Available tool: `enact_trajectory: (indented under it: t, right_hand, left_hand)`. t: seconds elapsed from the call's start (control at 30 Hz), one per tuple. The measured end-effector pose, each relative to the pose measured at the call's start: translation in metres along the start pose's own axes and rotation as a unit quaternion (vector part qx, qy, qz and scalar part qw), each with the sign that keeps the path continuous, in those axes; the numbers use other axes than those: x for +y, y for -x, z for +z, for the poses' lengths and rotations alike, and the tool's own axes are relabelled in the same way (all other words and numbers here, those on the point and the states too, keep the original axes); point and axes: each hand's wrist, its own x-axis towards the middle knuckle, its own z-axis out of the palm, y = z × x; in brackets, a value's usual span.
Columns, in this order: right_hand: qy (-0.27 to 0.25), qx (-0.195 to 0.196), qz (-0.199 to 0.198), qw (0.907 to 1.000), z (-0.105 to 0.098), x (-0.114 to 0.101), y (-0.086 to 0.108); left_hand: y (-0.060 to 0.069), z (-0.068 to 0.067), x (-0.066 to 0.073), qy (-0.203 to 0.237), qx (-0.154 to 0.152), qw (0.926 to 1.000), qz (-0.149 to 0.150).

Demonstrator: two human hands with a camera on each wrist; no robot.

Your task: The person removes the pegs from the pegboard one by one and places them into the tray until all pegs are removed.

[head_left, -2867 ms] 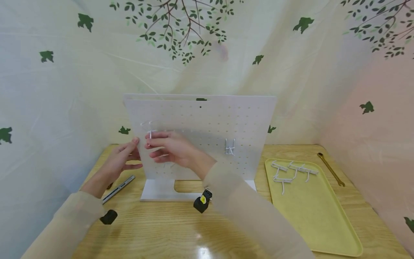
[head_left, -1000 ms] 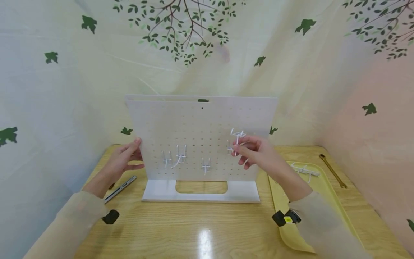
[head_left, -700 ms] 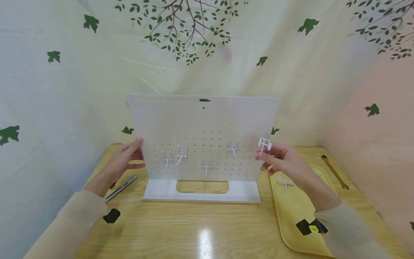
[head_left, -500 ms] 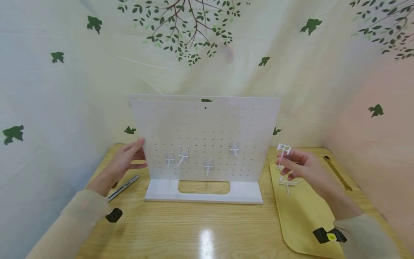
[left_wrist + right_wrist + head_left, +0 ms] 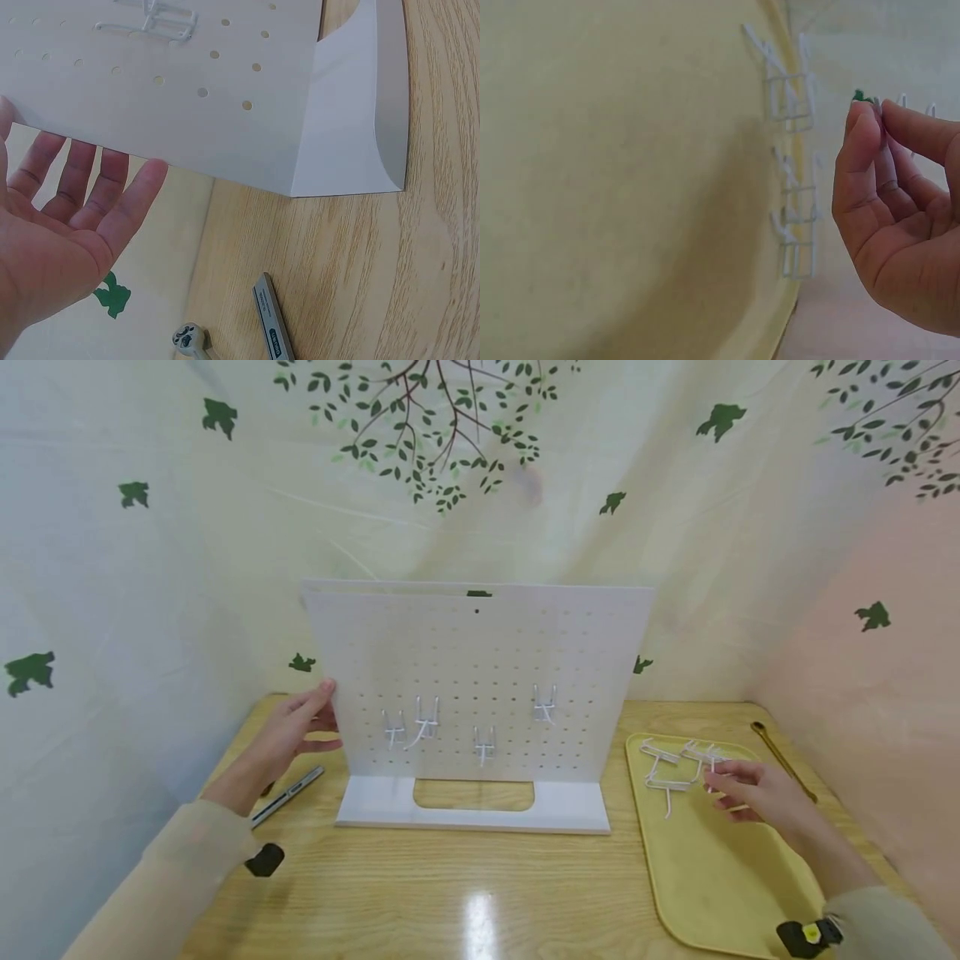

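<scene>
My left hand (image 5: 300, 724) grips the left edge of a white pegboard (image 5: 480, 643) standing on the table; in the left wrist view its fingers (image 5: 112, 180) lie behind the edge, the thumb partly cut off. Several white wire hooks hang on the board, among them a middle hook (image 5: 483, 745) and a right-hand hook (image 5: 544, 704). Over the yellow tray (image 5: 735, 893) my right hand (image 5: 761, 797) pinches the stem of another hook (image 5: 712, 774) between thumb and fingertips. In the right wrist view the hand (image 5: 900, 217) covers most of this hook.
Several loose hooks lie at the tray's far end, including a near hook (image 5: 667, 785). A combination wrench (image 5: 783, 760) lies right of the tray. Left of the board are a grey lettered bar (image 5: 274, 322) and a round-ended tool (image 5: 187, 339). A printed curtain (image 5: 480, 527) hangs behind.
My right hand has carried the hook from in front of the board rightward and down to the tray. The left hand has kept hold of the board's edge.
</scene>
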Motion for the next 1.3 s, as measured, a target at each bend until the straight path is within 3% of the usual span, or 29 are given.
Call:
enact_trajectory:
  t: [0.17, 0.3, 0.43, 0.77, 1.3]
  right_hand:
    - [-0.019, -0.032, 0.047, 0.9982, -0.008, 0.028, -0.001]
    - [-0.028, -0.057, 0.072, 0.9954, -0.008, 0.038, -0.001]
    - [-0.036, -0.056, 0.091, 0.9936, -0.009, 0.044, -0.004]
    - [-0.059, -0.075, 0.084, 0.9919, -0.013, 0.049, -0.007]
    - [-0.034, -0.079, 0.084, 0.9928, -0.011, 0.046, -0.006]
  left_hand:
    - [0.0, 0.0, 0.0, 0.0, -0.003, 1.0, 0.0]
    - [0.0, 0.0, 0.001, 0.001, -0.006, 1.0, -0.001]
    - [0.001, 0.001, 0.001, 0.002, -0.004, 1.0, 0.0]
    - [0.001, 0.001, 0.001, -0.004, -0.002, 1.0, 0.001]
    - [0.002, 0.001, 0.002, -0.01, 0.006, 0.9999, 0.009]
